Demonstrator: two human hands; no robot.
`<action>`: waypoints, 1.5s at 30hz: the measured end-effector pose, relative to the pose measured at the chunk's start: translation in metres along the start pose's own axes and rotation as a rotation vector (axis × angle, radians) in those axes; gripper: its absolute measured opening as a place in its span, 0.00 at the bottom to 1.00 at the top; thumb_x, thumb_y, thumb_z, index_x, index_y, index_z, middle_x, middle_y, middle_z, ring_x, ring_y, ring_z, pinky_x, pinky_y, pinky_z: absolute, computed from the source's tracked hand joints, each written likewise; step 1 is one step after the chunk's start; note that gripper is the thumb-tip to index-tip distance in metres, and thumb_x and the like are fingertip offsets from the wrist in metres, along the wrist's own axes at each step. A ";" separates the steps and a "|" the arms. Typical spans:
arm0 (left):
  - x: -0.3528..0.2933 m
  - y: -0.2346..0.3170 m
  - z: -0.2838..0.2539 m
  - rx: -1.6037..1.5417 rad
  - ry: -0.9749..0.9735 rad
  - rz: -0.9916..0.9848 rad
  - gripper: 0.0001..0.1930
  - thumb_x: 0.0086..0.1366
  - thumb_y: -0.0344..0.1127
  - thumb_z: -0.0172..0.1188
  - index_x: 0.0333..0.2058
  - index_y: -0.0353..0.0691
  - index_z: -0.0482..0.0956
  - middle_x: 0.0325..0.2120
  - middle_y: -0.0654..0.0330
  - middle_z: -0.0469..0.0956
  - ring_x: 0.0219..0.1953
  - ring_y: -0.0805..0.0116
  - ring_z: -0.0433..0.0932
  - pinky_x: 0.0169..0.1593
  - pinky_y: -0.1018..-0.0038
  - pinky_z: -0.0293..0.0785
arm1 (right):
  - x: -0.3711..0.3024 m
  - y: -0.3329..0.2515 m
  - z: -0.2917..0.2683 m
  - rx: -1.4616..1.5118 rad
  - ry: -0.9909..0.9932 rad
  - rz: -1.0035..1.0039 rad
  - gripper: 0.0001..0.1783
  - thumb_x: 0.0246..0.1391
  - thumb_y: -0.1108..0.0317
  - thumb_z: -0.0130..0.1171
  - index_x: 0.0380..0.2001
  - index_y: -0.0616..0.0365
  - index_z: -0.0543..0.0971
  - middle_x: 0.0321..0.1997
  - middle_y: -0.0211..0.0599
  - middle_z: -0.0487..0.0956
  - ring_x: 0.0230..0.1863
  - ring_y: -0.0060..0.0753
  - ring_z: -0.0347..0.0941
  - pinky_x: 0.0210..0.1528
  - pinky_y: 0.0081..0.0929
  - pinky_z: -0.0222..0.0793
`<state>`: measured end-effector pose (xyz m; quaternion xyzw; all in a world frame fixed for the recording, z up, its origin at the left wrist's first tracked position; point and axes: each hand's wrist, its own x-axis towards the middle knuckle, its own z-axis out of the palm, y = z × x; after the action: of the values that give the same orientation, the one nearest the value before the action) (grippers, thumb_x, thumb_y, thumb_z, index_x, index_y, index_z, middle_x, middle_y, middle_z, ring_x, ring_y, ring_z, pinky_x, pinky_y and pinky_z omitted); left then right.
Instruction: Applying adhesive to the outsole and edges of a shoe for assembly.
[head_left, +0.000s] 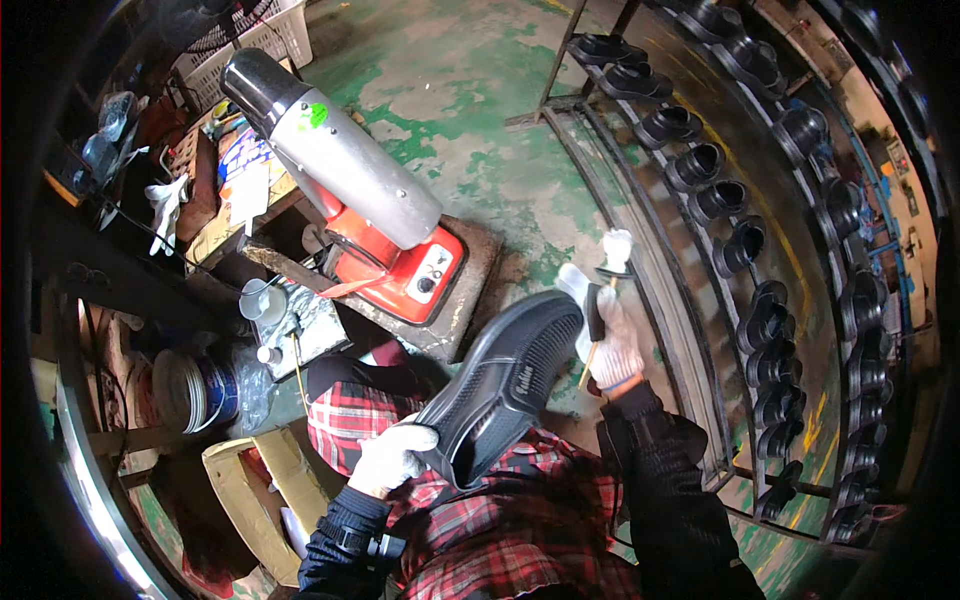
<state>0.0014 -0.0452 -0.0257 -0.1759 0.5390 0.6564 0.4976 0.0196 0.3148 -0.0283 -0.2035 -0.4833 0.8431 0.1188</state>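
My left hand point(392, 457), in a white glove, grips the heel end of a black shoe point(505, 385) that is turned sole up over my lap. My right hand point(612, 340), also in a white glove, holds a small brush point(596, 318) with a thin wooden handle against the toe end of the sole. My lap is covered by a red plaid cloth point(520, 520).
A red and silver heater-like machine point(350, 190) stands on a block to the left front. A curved rack point(760, 300) carries several black shoes on the right. A cardboard box point(255, 480), a cluttered bench point(210, 190) and a white crate point(265, 35) lie left.
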 end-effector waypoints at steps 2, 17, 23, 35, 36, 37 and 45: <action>0.015 0.008 0.007 -0.278 -0.190 0.035 0.29 0.64 0.34 0.58 0.63 0.31 0.68 0.51 0.50 0.79 0.46 0.65 0.77 0.48 0.73 0.69 | 0.029 0.018 -0.011 0.016 0.032 0.097 0.25 0.67 0.53 0.58 0.56 0.62 0.78 0.52 0.28 0.81 0.47 0.22 0.75 0.49 0.27 0.70; 0.056 0.040 0.010 -0.510 -0.075 0.567 0.28 0.72 0.42 0.55 0.63 0.30 0.66 0.62 0.50 0.71 0.65 0.59 0.69 0.73 0.65 0.56 | 0.139 0.002 0.062 0.004 -0.128 0.167 0.21 0.64 0.55 0.59 0.50 0.61 0.81 0.42 0.28 0.82 0.40 0.20 0.76 0.43 0.24 0.72; 0.026 0.044 0.018 -0.505 0.028 0.384 0.36 0.75 0.58 0.45 0.72 0.46 0.51 0.68 0.49 0.61 0.62 0.45 0.72 0.49 0.48 0.83 | 0.122 0.016 0.052 0.062 -0.044 0.252 0.24 0.58 0.51 0.68 0.47 0.61 0.82 0.41 0.28 0.82 0.40 0.21 0.76 0.46 0.21 0.72; 0.005 0.041 0.043 -1.376 -0.281 -0.019 0.26 0.75 0.42 0.46 0.62 0.26 0.64 0.46 0.34 0.75 0.31 0.60 0.81 0.24 0.82 0.83 | 0.124 -0.030 0.105 0.006 -0.096 0.358 0.18 0.66 0.60 0.57 0.49 0.63 0.81 0.45 0.37 0.84 0.44 0.26 0.79 0.50 0.22 0.72; 0.001 0.042 0.043 -1.430 -0.341 0.004 0.26 0.74 0.42 0.46 0.62 0.26 0.64 0.47 0.34 0.75 0.31 0.60 0.81 0.25 0.81 0.83 | 0.126 -0.029 0.110 0.019 -0.095 0.362 0.18 0.65 0.60 0.58 0.49 0.63 0.81 0.45 0.37 0.84 0.44 0.26 0.79 0.50 0.23 0.73; 0.000 0.044 0.043 -1.401 -0.298 -0.007 0.26 0.75 0.43 0.46 0.62 0.26 0.63 0.47 0.34 0.75 0.32 0.60 0.81 0.25 0.81 0.83 | 0.128 -0.028 0.112 0.032 -0.095 0.365 0.17 0.65 0.60 0.58 0.48 0.62 0.81 0.45 0.37 0.84 0.44 0.27 0.80 0.50 0.24 0.73; 0.040 0.071 0.068 -1.259 -0.500 -0.034 0.30 0.76 0.52 0.45 0.62 0.30 0.65 0.49 0.36 0.76 0.39 0.47 0.84 0.34 0.72 0.88 | 0.143 -0.039 0.061 0.081 0.022 0.150 0.18 0.65 0.60 0.59 0.53 0.60 0.76 0.50 0.45 0.81 0.49 0.41 0.80 0.54 0.36 0.77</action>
<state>-0.0557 0.0394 0.0058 -0.2835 -0.0802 0.8581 0.4205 -0.1358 0.3441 0.0000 -0.2435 -0.4308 0.8663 0.0688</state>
